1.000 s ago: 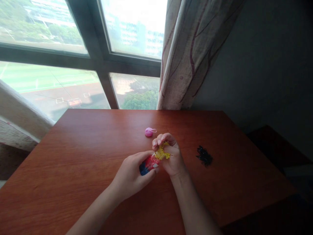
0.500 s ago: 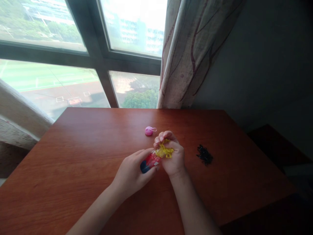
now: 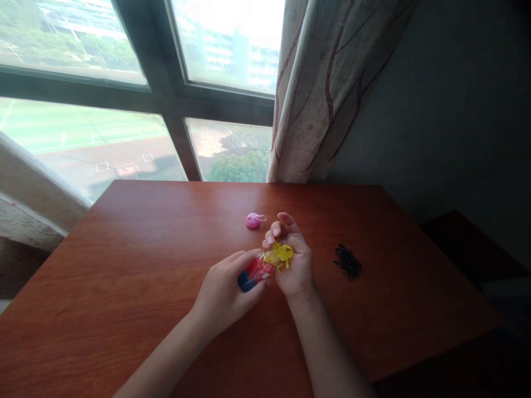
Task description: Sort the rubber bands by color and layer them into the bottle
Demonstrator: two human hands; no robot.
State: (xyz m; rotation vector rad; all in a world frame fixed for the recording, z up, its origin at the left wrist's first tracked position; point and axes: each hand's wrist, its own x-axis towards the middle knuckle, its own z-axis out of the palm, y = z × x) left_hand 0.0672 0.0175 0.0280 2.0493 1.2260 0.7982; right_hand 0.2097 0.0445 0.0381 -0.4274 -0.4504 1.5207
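Note:
My left hand (image 3: pixel 224 287) is wrapped round a small clear container (image 3: pixel 256 271) tilted toward my other hand, with blue and red contents showing through its side. Yellow rubber bands (image 3: pixel 279 254) lie bunched in the cupped palm of my right hand (image 3: pixel 293 260), right at the container's mouth. That hand's fingers curl up around them, the forefinger a little raised. Whether some of the yellow bands are still inside the container's mouth is hard to tell. Just beyond the hands a pink round lid (image 3: pixel 253 221) with a pale loop rests on the table.
A loose pile of black rubber bands (image 3: pixel 347 262) lies on the brown wooden table (image 3: pixel 136 249), to the right of my hands. A window (image 3: pixel 228 50) and a patterned curtain (image 3: pixel 323 88) stand behind the table's far edge.
The fingers of my right hand have loosened and lifted slightly, and the yellow rubber bands have shifted in the palm. My left hand and the container have hardly moved.

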